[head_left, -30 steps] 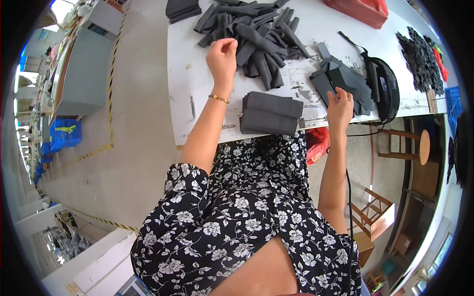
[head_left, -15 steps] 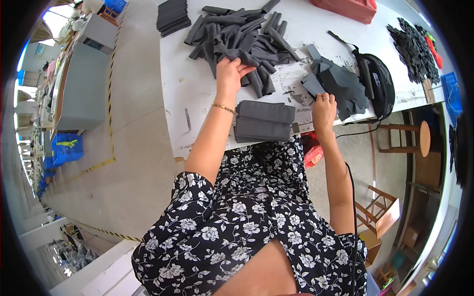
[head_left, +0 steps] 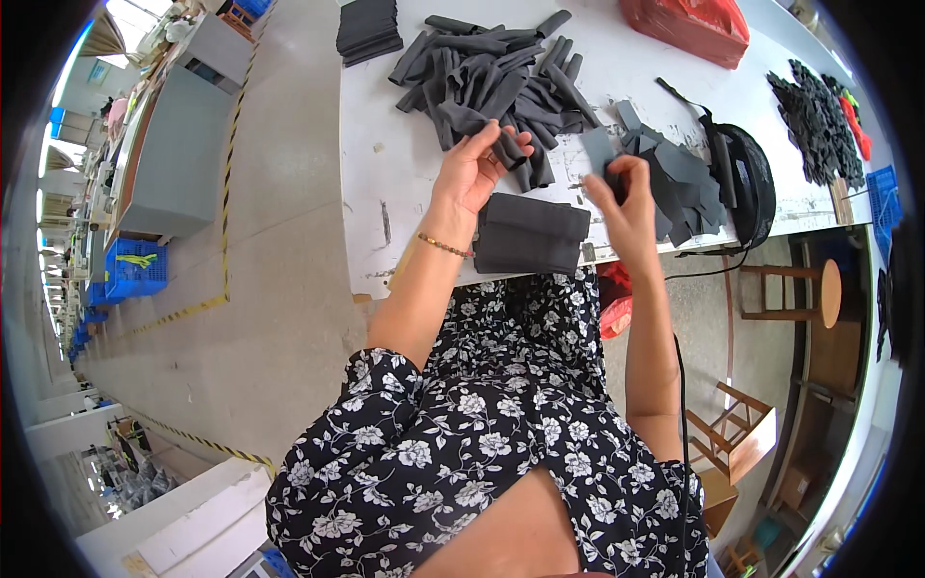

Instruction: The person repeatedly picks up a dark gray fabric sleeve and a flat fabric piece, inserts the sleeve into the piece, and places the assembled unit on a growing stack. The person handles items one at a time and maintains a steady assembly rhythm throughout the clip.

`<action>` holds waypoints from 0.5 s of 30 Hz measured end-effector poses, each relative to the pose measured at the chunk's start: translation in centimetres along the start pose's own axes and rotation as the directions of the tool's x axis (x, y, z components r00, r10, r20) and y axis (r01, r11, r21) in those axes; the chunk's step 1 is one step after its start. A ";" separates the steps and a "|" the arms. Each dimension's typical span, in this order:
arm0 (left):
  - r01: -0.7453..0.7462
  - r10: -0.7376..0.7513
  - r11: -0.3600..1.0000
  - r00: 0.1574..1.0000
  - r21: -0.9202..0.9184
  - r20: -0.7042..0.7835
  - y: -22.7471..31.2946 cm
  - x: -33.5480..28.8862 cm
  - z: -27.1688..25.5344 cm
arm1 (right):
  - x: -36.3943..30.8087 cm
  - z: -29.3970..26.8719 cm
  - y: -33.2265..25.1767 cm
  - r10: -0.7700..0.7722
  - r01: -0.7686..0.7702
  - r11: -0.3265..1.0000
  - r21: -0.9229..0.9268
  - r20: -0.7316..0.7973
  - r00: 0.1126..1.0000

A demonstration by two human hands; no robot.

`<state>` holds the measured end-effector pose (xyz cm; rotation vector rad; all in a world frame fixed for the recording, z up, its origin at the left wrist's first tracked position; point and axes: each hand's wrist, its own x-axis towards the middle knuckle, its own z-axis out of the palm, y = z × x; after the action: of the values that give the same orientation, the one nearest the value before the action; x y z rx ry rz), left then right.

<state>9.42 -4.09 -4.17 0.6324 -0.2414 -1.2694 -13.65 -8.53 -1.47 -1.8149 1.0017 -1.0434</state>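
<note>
My left hand [head_left: 472,171] is closed on a dark grey rolled fabric strip [head_left: 509,150], lifted at the near edge of a heap of similar tube-like strips [head_left: 487,77]. My right hand [head_left: 628,214], slightly blurred, pinches a flat grey piece [head_left: 597,147] between thumb and fingers. Whether that piece is cloth or card I cannot tell. Beside this hand lies a loose pile of flat grey and black pieces [head_left: 686,178]. Between my forearms, a neat stack of folded dark fabric pieces [head_left: 532,236] rests at the front edge of the white table [head_left: 361,178].
Another dark stack [head_left: 368,29] sits at the table's far left. At the back is a red wrapped bundle [head_left: 689,27]. A black bag [head_left: 744,173] with a cord lies right of the flat pieces, and farther right is a dark heap [head_left: 817,125]. Wooden stools [head_left: 737,438] stand below.
My left hand has drawn a rolled strip toward me from the heap. My right hand has lifted a flat grey piece off its pile and moved it left, toward the other hand.
</note>
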 end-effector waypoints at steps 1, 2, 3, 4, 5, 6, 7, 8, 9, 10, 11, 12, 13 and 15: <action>-0.016 0.016 0.999 1.000 0.030 -0.013 -0.1 -0.1 -0.2 | -0.5 0.5 -0.9 -0.038 0.041 0.996 -0.074 0.044 0.998; -0.002 0.000 0.997 1.000 0.078 0.023 -0.1 -0.6 0.1 | -1.0 0.7 -2.1 -0.043 0.047 0.995 -0.087 0.052 0.998; 0.026 -0.028 0.999 0.998 0.039 0.053 0.1 -0.9 0.4 | -1.0 0.9 -1.9 -0.070 0.073 0.995 -0.072 0.045 0.997; 0.056 -0.056 0.998 0.995 0.001 0.084 0.4 -1.1 0.7 | -0.9 1.0 -1.5 -0.097 0.099 0.993 -0.058 0.037 0.995; 0.086 -0.081 0.996 0.990 -0.036 0.116 0.6 -1.3 0.9 | -0.9 1.1 -1.2 -0.125 0.126 0.991 -0.043 0.028 0.992; 0.123 -0.112 0.987 0.988 -0.105 0.108 0.8 -1.7 1.2 | -1.0 1.0 -1.2 -0.082 0.082 0.996 -0.015 0.021 0.996; 0.135 -0.124 0.985 0.987 -0.107 0.101 0.7 -1.9 1.1 | -1.1 0.8 -1.1 -0.050 0.050 0.999 -0.004 0.018 0.999; 0.145 -0.135 0.983 0.986 -0.109 0.094 0.5 -2.2 1.0 | -1.2 0.8 -1.0 -0.020 0.020 1.000 0.009 0.018 1.000; 0.154 -0.145 0.982 0.986 -0.111 0.087 0.4 -2.3 0.9 | -1.3 0.8 -1.1 0.011 -0.011 1.000 0.021 0.017 1.000; 0.155 -0.150 0.985 0.987 -0.081 0.064 0.3 -2.3 0.9 | -1.4 0.7 -1.4 0.024 -0.024 1.000 0.002 0.035 0.999; 0.159 -0.157 0.986 0.987 -0.051 0.042 0.2 -2.2 0.9 | -1.6 0.7 -1.3 0.042 -0.043 0.999 0.014 0.038 0.998; 0.164 -0.163 0.986 0.986 -0.021 0.020 0.0 -2.2 1.0 | -1.8 0.8 -1.1 0.060 -0.061 0.998 0.026 0.041 0.997; 0.159 -0.159 0.987 0.987 -0.004 0.017 -0.1 -2.2 1.0 | -2.0 0.8 -1.0 0.078 -0.080 0.996 0.038 0.044 0.996; 0.142 -0.142 0.989 0.990 0.032 0.003 -0.2 -2.2 0.7 | -2.2 1.2 -0.7 0.109 -0.116 0.981 0.159 0.051 0.993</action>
<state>8.27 -2.26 -3.36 0.6834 -0.2246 -1.4063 -13.17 -6.02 -1.79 -1.6237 0.9547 -0.9842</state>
